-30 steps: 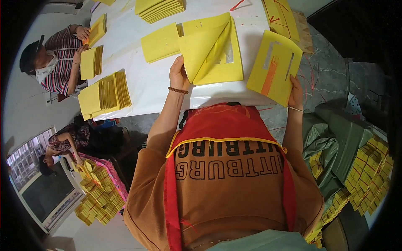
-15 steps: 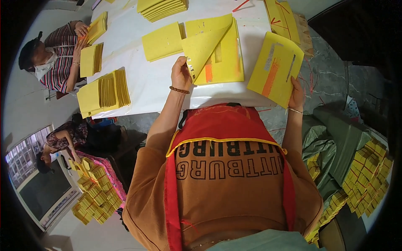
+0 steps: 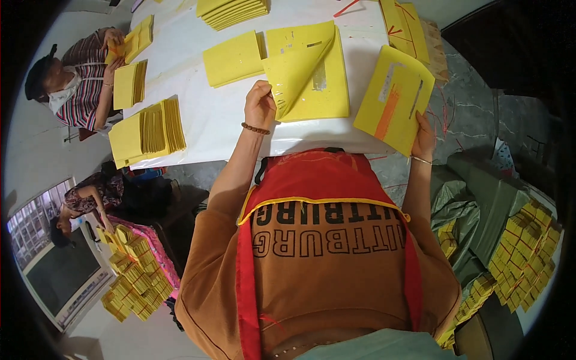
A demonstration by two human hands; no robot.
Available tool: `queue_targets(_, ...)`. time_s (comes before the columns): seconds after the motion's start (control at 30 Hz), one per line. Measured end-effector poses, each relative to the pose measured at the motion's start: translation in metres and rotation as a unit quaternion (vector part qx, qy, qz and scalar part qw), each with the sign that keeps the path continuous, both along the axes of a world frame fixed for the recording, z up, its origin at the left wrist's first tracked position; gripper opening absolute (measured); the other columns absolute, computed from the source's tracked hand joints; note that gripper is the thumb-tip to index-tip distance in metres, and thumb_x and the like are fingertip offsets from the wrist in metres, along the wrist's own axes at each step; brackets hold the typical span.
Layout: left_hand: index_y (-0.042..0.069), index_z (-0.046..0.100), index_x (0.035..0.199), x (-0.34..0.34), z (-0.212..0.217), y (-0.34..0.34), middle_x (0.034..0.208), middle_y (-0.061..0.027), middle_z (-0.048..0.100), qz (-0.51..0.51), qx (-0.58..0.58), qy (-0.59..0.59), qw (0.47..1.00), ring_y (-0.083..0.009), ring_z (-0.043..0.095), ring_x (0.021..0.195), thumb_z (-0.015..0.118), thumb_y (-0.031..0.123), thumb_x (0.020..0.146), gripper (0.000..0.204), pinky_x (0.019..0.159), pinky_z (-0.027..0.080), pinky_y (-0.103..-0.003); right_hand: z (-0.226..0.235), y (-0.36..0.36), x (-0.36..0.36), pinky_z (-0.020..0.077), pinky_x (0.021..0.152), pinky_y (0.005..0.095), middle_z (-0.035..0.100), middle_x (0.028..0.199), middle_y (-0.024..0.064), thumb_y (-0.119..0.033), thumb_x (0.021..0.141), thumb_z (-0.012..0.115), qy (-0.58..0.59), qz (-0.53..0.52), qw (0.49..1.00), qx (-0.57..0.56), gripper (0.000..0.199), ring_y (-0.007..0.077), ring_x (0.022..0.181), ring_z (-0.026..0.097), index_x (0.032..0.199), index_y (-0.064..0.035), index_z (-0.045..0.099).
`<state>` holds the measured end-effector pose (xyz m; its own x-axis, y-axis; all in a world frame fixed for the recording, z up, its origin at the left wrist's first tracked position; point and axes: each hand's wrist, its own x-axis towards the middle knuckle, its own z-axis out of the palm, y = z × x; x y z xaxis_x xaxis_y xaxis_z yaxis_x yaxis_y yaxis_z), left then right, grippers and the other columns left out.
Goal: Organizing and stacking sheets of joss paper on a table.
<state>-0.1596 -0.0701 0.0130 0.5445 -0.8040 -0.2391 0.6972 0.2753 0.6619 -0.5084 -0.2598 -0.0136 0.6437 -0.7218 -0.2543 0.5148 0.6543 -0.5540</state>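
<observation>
Flat on the white table in front of me lies a stack of yellow paper sheets [image 3: 337,96]. My left hand [image 3: 260,105] is closed at its near left side, pinching the edge of the top yellow sheet [image 3: 297,69], which curls up diagonally. The surface under the curl shows a grey patch. To the right, my right hand [image 3: 423,135] grips a yellow sheet with an orange stripe [image 3: 411,84] by its lower right edge, tilted past the table's right front corner. The right thumb shows on top; the other fingers are hidden beneath. Whether this sheet is single or folded I cannot tell.
A folded yellow pile [image 3: 234,60] lies left of the stack, and thicker yellow stacks [image 3: 162,129] stand at the table's left end. A person in stripes [image 3: 87,84] handles yellow sheets there. Tied yellow bundles [image 3: 525,255] are piled at right; another person [image 3: 90,198] works at left.
Beneath the curled sheet, a grey patch now shows where an orange one did. My right hand has barely moved. The person in stripes has shifted the sheets in their hands.
</observation>
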Motion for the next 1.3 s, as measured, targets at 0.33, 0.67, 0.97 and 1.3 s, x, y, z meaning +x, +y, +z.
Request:
queue_targets(0.33, -0.002, 0.055, 0.083, 0.000, 0.005, 0.000, 0.078, -0.0071, 0.058, 0.001, 0.012, -0.013, 1.000, -0.0128, 0.053, 0.072, 0.048, 0.006, 0.083, 0.011, 0.069, 0.044, -0.024, -0.002, -0.003, 0.003, 0.0459, 0.088, 0.0344, 0.052, 0.120, 0.0097, -0.007, 0.091, 0.041, -0.017, 0.003, 1.000, 0.008, 0.035, 0.0222, 0.107, 0.053, 0.125, -0.0030, 0.040)
queue_targets(0.67, -0.004, 0.056, 0.083, -0.003, 0.009, -0.002, 0.077, -0.0084, 0.058, -0.014, 0.025, -0.082, 0.996, -0.0135, 0.054, 0.070, 0.046, 0.008, 0.086, 0.016, 0.066, 0.044, -0.024, 0.009, -0.003, 0.004, 0.0443, 0.090, 0.0343, 0.050, 0.121, 0.0098, -0.007, 0.091, 0.041, -0.012, -0.008, 1.000, -0.015, 0.036, 0.0222, 0.109, 0.052, 0.127, -0.0030, 0.038)
queue_targets(0.97, -0.004, 0.058, 0.091, -0.012, 0.020, -0.004, 0.086, -0.0137, 0.063, -0.062, 0.027, -0.142, 0.988, -0.0166, 0.060, 0.077, 0.045, 0.011, 0.091, 0.020, 0.071, 0.048, -0.027, 0.031, 0.000, 0.017, 0.0442, 0.090, 0.0339, 0.050, 0.122, 0.0110, -0.008, 0.091, 0.040, -0.036, 0.000, 0.999, -0.021, 0.035, 0.0224, 0.110, 0.051, 0.126, -0.0023, 0.039)
queue_targets(1.3, 0.002, 0.036, 0.131, -0.043, 0.062, -0.008, 0.088, -0.0032, 0.057, -0.170, 0.111, -0.251, 0.947, -0.0095, 0.054, 0.084, 0.049, 0.016, 0.092, 0.043, 0.072, 0.043, -0.022, 0.044, 0.016, 0.084, 0.0456, 0.087, 0.0313, 0.054, 0.117, 0.0107, -0.008, 0.089, 0.045, -0.045, 0.061, 0.997, -0.019, 0.037, 0.0201, 0.103, 0.055, 0.124, -0.0012, 0.041)
